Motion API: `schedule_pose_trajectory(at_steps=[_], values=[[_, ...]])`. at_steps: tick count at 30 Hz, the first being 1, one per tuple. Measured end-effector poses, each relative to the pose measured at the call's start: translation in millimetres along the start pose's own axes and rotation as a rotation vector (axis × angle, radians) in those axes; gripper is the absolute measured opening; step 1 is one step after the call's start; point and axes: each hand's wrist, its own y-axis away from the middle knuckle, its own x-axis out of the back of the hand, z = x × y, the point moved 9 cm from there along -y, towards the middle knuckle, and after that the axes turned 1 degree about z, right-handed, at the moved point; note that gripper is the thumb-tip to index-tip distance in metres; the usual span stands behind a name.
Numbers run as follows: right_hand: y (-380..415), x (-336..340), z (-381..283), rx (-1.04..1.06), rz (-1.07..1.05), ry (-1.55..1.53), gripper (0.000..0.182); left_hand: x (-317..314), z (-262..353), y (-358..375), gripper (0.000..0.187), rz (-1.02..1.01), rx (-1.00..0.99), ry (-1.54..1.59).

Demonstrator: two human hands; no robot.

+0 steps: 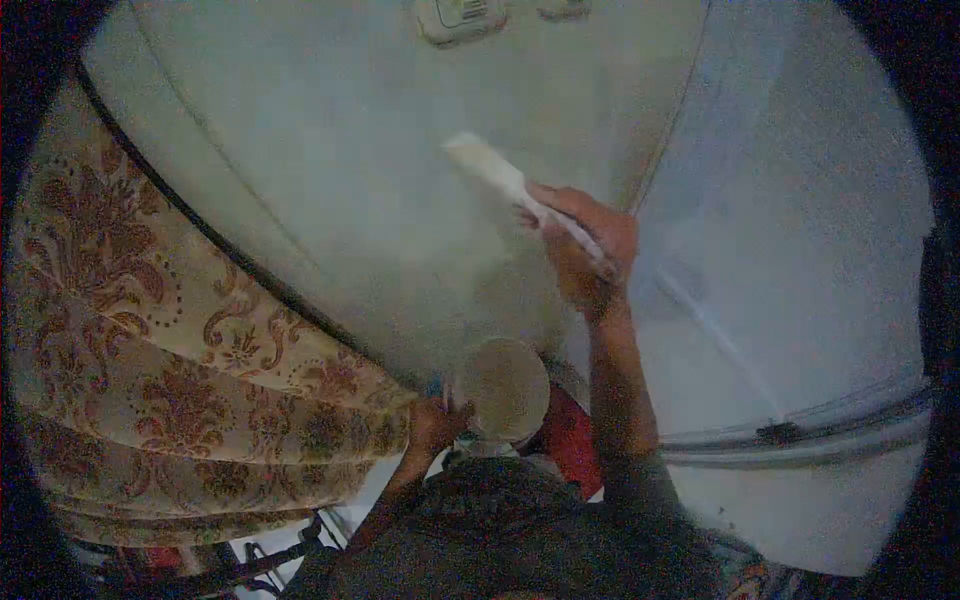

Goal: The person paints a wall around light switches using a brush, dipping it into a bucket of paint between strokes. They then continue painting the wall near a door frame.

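Note:
My right hand (597, 245) is closed around the handle of a paintbrush (487, 165). The brush's pale, flat end points up and to the left, in front of a light greenish wall (370, 150). Low in the middle, close to my body, my left hand (436, 424) grips the left side of a round tub (507, 388). Seen from above, the tub shows a pale beige surface. The fingers of my left hand are partly hidden against its side.
A patterned beige and brown curtain (190, 390) hangs at the left along a dark edge. High on the wall is a pale switch plate (461, 18). To the right, a bluish-white surface (800, 230) ends at a grey rail (830, 435). Something red (570, 440) lies behind the tub.

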Motion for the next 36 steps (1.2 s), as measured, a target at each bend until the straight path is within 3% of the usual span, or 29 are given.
schedule_pose_trajectory(at_steps=[1,5,7,8,10,11,12,13,14,16,17,19,20,22,23,25,28,29,31,32,34,36], values=[[-4.8,-7.8,-9.9,0.038,-0.042,0.000,0.020,-9.3,-5.1,5.1,0.057,-0.221,0.143,0.164],[4.0,-41.2,-6.2,0.036,-0.186,0.101,0.019,-61.7,-41.9,-7.1,0.060,-0.265,0.218,0.184],[28.0,-52.7,8.9,-0.040,-0.270,0.194,0.018,-56.0,-29.3,-11.3,0.060,0.108,-0.146,-0.196],[40.0,-57.5,20.0,-0.115,-0.351,0.285,0.018,-66.8,-38.7,-15.6,0.060,0.116,-0.142,-0.196],[52.9,-52.6,24.6,-0.107,-0.363,0.235,0.018,-38.2,-7.8,23.0,0.055,0.830,-0.690,-0.318],[54.7,-52.0,25.0,-0.095,-0.373,0.190,0.018,-9.6,9.2,28.7,0.055,0.833,-0.684,-0.317],[52.4,-51.2,25.6,-0.094,-0.378,0.188,0.018,20.7,8.8,1.3,0.055,0.293,-0.276,0.039],[47.1,-46.9,22.5,-0.096,-0.357,0.107,0.018,1.0,-2.6,4.0,0.056,-0.252,0.139,0.378],[44.3,-42.8,13.4,-0.093,-0.331,0.032,0.018,-7.3,-10.1,1.0,0.056,-0.250,0.132,0.380],[21.7,-37.8,-8.3,-0.128,-0.281,0.030,0.017,-3.8,-9.6,-12.5,0.055,-0.007,-0.135,0.091],[11.4,-34.1,-14.9,-0.162,-0.229,0.034,0.017,5.6,0.2,-11.3,0.055,-0.006,-0.136,0.093],[-2.7,-38.6,-26.3,-0.083,-0.192,0.011,0.018,27.3,6.1,-4.5,0.056,-0.079,0.106,0.028],[-7.5,-38.5,-33.8,-0.004,-0.153,-0.005,0.019,14.1,-4.6,-7.7,0.056,-0.077,0.106,0.026],[-4.1,-44.1,-25.3,0.044,-0.146,-0.031,0.021,-5.3,-11.0,-18.1,0.058,0.131,-0.096,0.035],[2.0,-47.7,-21.4,0.094,-0.141,-0.054,0.023,2.7,-7.7,-16.7,0.058,0.134,-0.100,0.034],[29.3,-55.4,8.2,0.052,-0.148,-0.106,0.023,-3.7,-10.5,-12.0,0.058,-0.179,0.034,0.012],[49.0,-45.6,14.7,-0.047,-0.227,-0.052,0.021,-27.6,-21.4,-21.1,0.058,-0.342,0.013,-0.143],[49.6,-38.5,15.1,-0.112,-0.287,0.058,0.019,-32.0,-21.8,-17.3,0.058,-0.336,0.012,-0.146],[31.6,-21.7,-5.4,-0.117,-0.294,0.113,0.019,-7.1,-11.6,-12.3,0.062,0.061,-0.081,0.026],[26.5,-16.3,-13.7,-0.133,-0.301,0.168,0.019,-1.4,-5.5,-10.9,0.062,0.061,-0.084,0.026],[13.6,-5.9,-27.3,-0.096,-0.208,0.084,0.020,-11.8,-5.5,-5.8,0.060,-0.202,0.051,-0.059],[-4.1,2.6,-40.3,-0.061,-0.120,-0.002,0.021,-10.9,-3.0,-2.8,0.059,-0.185,0.018,-0.125]])
